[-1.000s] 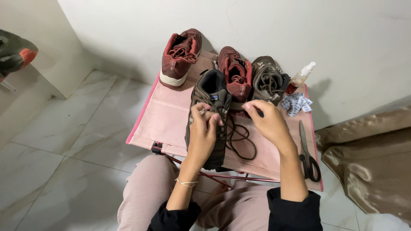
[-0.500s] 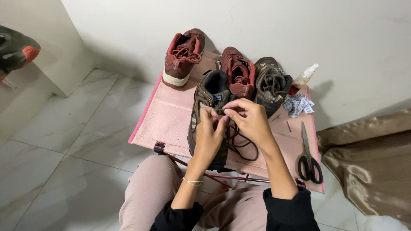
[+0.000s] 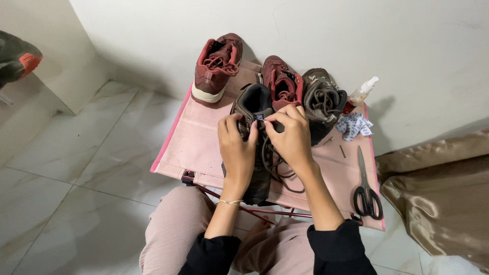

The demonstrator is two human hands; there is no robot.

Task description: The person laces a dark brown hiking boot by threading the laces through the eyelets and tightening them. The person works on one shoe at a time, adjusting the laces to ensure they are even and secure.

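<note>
A dark olive-brown shoe (image 3: 253, 102) lies lengthwise on the pink folding table (image 3: 193, 145), its toe toward me. My left hand (image 3: 235, 147) grips its left side near the tongue. My right hand (image 3: 291, 136) pinches the dark lace (image 3: 275, 165) at the tongue; the loose lace loops onto the table beneath my wrist. The matching olive shoe (image 3: 321, 102) stands just to the right, beyond my right hand.
Two maroon shoes, one (image 3: 216, 69) at the back left and the other (image 3: 281, 84) in the middle, stand by the white wall. A small spray bottle (image 3: 360, 94), white-and-blue packets (image 3: 354, 126) and black scissors (image 3: 367, 188) lie on the table's right side. Tan fabric (image 3: 443, 188) lies on the floor at right.
My right hand has come in from the right side of the shoe to meet my left hand over the tongue. Both hands now close on the shoe and lace.
</note>
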